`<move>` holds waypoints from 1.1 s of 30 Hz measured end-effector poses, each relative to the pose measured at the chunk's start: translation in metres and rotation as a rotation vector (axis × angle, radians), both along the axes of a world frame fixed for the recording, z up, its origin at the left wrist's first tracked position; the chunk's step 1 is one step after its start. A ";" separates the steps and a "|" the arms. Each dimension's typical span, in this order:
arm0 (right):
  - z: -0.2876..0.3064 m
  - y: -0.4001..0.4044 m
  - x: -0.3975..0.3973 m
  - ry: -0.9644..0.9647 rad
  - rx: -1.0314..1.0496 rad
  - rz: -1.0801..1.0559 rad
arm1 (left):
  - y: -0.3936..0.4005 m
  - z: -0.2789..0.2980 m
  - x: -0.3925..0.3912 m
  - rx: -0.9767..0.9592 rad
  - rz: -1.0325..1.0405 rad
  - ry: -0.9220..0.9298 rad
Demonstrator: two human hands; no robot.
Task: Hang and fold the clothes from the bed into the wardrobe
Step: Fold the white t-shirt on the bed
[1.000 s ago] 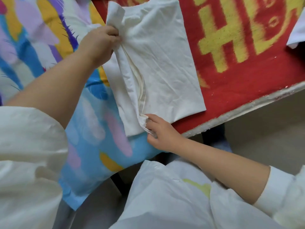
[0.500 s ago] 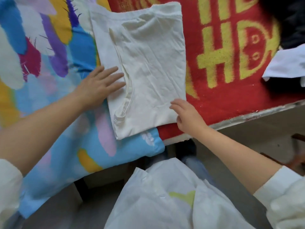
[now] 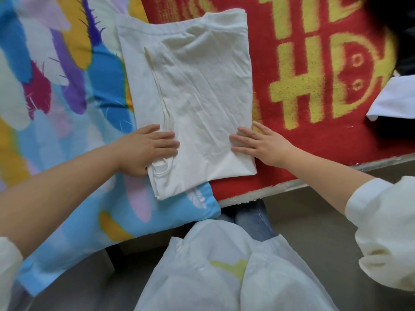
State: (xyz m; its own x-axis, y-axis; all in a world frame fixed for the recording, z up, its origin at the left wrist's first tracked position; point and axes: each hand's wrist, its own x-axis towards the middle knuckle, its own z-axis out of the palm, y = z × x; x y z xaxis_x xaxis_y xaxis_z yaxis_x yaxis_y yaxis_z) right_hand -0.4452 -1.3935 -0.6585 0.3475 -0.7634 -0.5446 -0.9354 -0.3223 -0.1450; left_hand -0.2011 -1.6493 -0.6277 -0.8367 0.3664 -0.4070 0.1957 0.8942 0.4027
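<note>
A cream-white garment (image 3: pixel 197 90), folded into a long rectangle, lies flat on the bed, half on the colourful feather-print sheet (image 3: pixel 56 90) and half on the red blanket (image 3: pixel 314 135). My left hand (image 3: pixel 149 149) rests flat with straight fingers on the garment's near left edge. At the near right edge my right hand (image 3: pixel 260 142) lies flat, fingers straight and pointing inward onto the cloth. Neither hand grips the fabric.
Another white piece of clothing (image 3: pixel 395 97) lies at the right edge of the red blanket, with a dark item (image 3: pixel 399 30) behind it. The bed's near edge (image 3: pixel 292 185) runs diagonally. Grey floor (image 3: pixel 314 232) lies below, beside my white top and jeans.
My left hand let go of the garment's far end and moved down to its near left edge. My right hand released the pinched fold and now lies flat at the right edge.
</note>
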 end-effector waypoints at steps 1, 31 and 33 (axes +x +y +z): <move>0.000 0.000 -0.001 -0.012 -0.004 0.000 | -0.001 0.000 0.000 0.004 -0.006 -0.015; 0.002 -0.146 -0.052 -0.645 -0.165 -1.931 | -0.039 0.001 -0.092 0.175 1.900 -0.135; 0.002 -0.152 -0.052 -0.628 -0.210 -1.939 | -0.038 0.004 -0.085 0.092 1.925 -0.118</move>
